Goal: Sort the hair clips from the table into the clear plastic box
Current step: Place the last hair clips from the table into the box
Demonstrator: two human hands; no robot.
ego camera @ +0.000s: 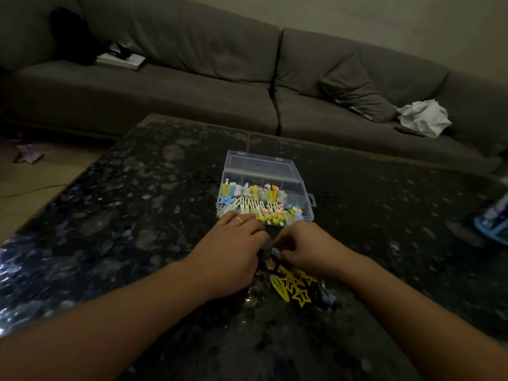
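The left hand (231, 250) lies palm down on the dark speckled stone table (115, 215), fingers loosely spread and reaching forward, a thin gold ring (238, 220) on one finger; its fingertips sit just at the near edge of the clear plastic box (265, 195). That box stands directly beyond both hands, lid tipped back, its compartments already crowded with yellow, white and blue hair clips (255, 204). Between the two hands lies a small dark clip (275, 251), which the right hand (308, 247) appears to pinch with curled fingers (the dim light blurs the exact grip). Just below the right wrist, flat yellow star-shaped clips (292, 285) lie loose on the table.
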